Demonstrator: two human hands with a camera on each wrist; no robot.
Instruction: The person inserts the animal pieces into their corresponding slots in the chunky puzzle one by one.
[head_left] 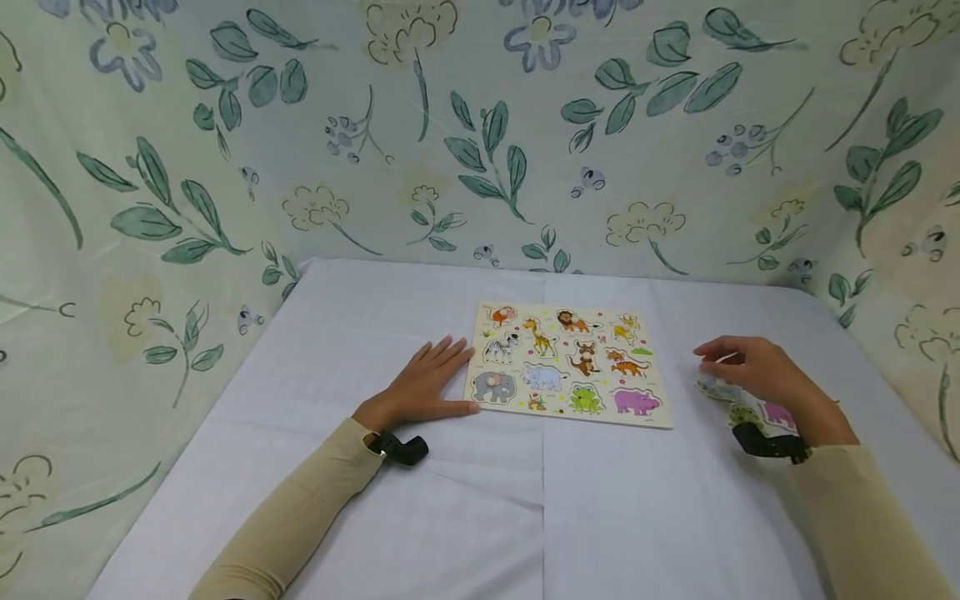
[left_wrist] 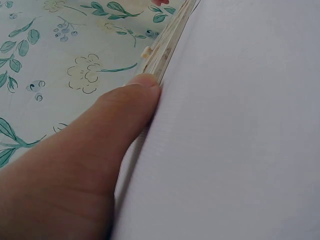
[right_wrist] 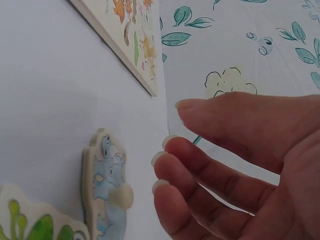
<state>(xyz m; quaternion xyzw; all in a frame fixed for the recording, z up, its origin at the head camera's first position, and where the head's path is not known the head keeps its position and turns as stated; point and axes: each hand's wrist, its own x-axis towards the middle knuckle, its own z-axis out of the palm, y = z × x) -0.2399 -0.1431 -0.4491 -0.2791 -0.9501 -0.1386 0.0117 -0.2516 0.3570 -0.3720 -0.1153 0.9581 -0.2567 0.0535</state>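
Note:
My left hand [head_left: 423, 383] lies flat with its fingers spread, fingertips and thumb at the left edge of a wooden animal puzzle board [head_left: 534, 309]. In the left wrist view the thumb [left_wrist: 120, 107] touches the board's side edge. On the right, my right hand [head_left: 765, 375] hovers over loose puzzle pieces, fingers loosely bent and holding nothing. Nearest to it is a blue animal piece [right_wrist: 102, 195] with a round knob. Beside that lie a green frog piece [right_wrist: 42, 232] and a pink piece [head_left: 778, 415], partly hidden by the right hand and wrist.
A white cloth covers the table [head_left: 465, 517], with a fold line down its middle. Floral curtains [head_left: 480, 125] hang behind it and at both sides. Each wrist wears a black camera, such as the left wrist camera [head_left: 405, 450].

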